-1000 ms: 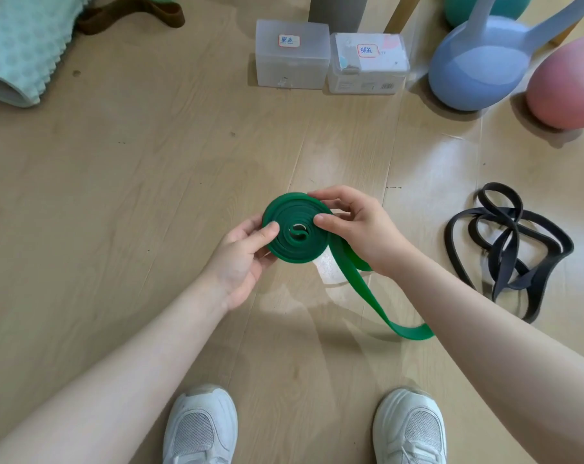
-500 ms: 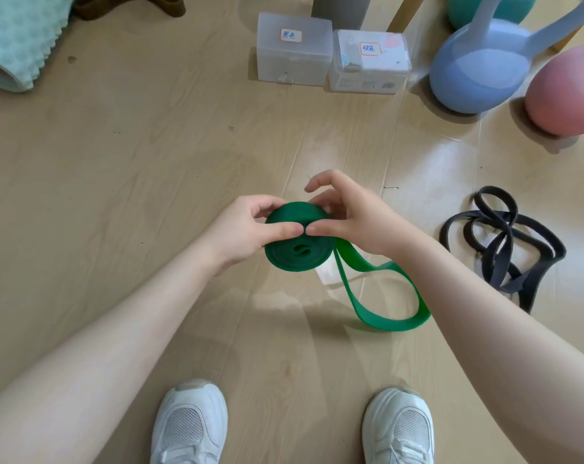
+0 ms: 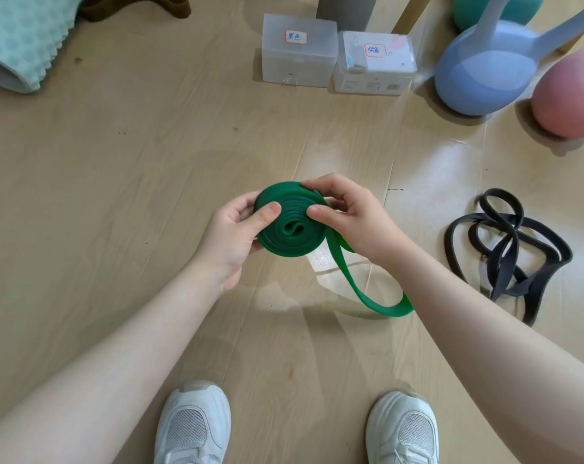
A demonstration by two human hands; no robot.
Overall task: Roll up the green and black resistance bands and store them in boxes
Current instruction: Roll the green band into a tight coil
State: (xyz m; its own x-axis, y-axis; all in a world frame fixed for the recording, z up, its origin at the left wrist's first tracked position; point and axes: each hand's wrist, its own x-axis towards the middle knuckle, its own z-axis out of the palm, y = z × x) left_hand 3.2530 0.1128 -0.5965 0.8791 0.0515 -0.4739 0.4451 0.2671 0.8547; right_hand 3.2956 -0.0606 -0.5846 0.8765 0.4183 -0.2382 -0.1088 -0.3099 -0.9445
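Over bare floor (image 3: 150, 195), hands grip green band (image 3: 285, 242).

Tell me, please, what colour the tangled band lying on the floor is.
Black, best seen in the head view.

A single head-worn wide-angle view looks steeply down from close above the left hand (image 3: 232, 231) and right hand (image 3: 351, 217), over the floor (image 3: 116, 182) to the shoes (image 3: 193, 426).

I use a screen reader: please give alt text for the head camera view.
Both hands, left hand and right hand, hold a mostly coiled green band, its loose loop hanging down. A tangled black band lies on the floor at right; two labelled boxes stand beyond.
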